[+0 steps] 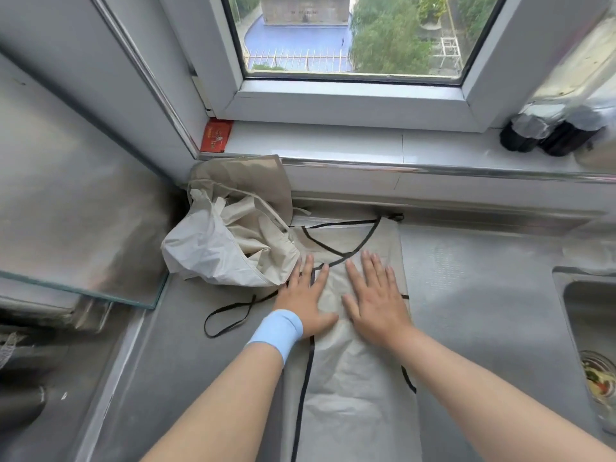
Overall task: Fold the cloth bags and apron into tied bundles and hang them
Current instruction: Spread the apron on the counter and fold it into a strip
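Note:
A beige apron (353,388) with black trim lies folded into a long strip on the steel counter, running from the window wall toward me. Its black ties (230,315) trail off to the left in a loop. My left hand (305,295), with a light blue wristband, lies flat on the strip's left part, fingers spread. Beside it, my right hand (375,295) presses flat on the cloth too. A crumpled heap of beige cloth bags (230,235) sits in the corner just left of the apron's far end.
The steel counter (483,311) continues right to a sink (593,345) holding food scraps. A glass panel (76,235) stands at the left. The windowsill carries a red packet (216,138) and dark foil-wrapped bottles (550,131).

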`<state>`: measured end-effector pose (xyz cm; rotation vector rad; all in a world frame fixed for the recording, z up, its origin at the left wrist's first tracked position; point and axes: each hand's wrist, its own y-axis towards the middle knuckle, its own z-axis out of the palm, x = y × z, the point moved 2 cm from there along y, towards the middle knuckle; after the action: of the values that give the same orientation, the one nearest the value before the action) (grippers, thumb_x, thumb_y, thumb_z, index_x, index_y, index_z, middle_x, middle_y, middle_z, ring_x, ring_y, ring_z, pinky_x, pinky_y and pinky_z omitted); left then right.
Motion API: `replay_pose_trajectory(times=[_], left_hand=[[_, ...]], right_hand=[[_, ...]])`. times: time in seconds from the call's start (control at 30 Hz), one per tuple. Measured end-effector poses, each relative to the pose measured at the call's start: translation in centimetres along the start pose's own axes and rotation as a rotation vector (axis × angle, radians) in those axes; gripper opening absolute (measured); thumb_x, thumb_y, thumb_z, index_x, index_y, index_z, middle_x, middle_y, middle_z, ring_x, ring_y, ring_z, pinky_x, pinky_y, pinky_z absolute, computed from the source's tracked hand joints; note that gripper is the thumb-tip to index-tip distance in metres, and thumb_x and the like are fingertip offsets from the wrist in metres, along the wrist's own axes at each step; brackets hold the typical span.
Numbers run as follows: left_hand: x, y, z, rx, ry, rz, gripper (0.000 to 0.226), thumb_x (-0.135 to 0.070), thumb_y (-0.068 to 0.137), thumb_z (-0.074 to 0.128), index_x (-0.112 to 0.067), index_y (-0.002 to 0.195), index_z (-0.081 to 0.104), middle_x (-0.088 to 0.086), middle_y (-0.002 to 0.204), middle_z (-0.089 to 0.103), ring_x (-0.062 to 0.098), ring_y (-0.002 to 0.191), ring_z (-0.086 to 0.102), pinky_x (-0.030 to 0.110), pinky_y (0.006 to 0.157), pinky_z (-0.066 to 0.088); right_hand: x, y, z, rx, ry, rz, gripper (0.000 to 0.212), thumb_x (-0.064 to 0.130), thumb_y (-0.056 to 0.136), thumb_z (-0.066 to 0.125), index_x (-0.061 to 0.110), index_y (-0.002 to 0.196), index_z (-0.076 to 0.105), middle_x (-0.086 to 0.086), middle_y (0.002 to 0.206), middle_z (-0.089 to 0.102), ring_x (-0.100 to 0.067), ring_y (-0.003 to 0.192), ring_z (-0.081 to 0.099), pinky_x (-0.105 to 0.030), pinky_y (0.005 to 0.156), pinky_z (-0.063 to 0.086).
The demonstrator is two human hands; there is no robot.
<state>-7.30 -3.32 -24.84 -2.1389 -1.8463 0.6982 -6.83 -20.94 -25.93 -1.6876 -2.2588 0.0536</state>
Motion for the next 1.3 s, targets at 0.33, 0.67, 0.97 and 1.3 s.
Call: replay_pose_trajectory(times=[0.33,0.67,0.97,1.3], left_hand=[[-2.5,-3.6,1.2,-0.574,-0.011,0.140,0.033,-0.033,0.078,0.052,-0.028,0.109,0.060,0.000,0.120,0.052,0.024,0.102,0.054,0.036,0.079,0.040],[-2.1,-9.1,2.9,-0.255,-0.481,-0.279,0.055,-0.048,0.088,0.051,-0.026,0.136,0.036,0.007,0.111,0.066,0.033,0.102,0.060,0.037,0.088,0.045],[-1.4,-14.1,3.9,0.012,-0.786,-0.234,0.071,-0.021,0.083,0.064,-0.027,0.141,0.024,-0.009,0.072,0.047,0.012,0.071,0.051,0.028,0.078,0.045],[-3.3,-16.3,4.5,-0.416,0.045,0.065,0.056,-0.039,0.078,0.067,-0.026,0.129,0.048,0.004,0.131,0.045,0.026,0.114,0.051,0.038,0.085,0.047]], right_hand=[[-2.2,2.0,-1.5,0.140,-0.150,0.052,0.072,0.071,0.092,0.013,0.043,0.152,-0.015,-0.006,0.160,-0.029,-0.026,0.147,-0.027,-0.057,0.117,-0.010],[1.8,-6.7,1.9,-0.026,-0.064,0.027,0.069,0.054,0.094,0.024,0.028,0.157,0.014,-0.010,0.165,0.000,-0.029,0.152,0.001,-0.055,0.117,0.001],[3.0,-9.3,-0.2,0.048,-0.114,0.054,0.069,0.060,0.095,0.017,0.033,0.157,-0.002,-0.008,0.163,-0.016,-0.026,0.151,-0.016,-0.056,0.120,-0.003],[4.7,-16.3,3.2,0.097,-0.156,0.109,0.071,0.053,0.088,0.034,0.019,0.150,0.038,-0.017,0.160,0.024,-0.035,0.146,0.028,-0.056,0.111,0.016]])
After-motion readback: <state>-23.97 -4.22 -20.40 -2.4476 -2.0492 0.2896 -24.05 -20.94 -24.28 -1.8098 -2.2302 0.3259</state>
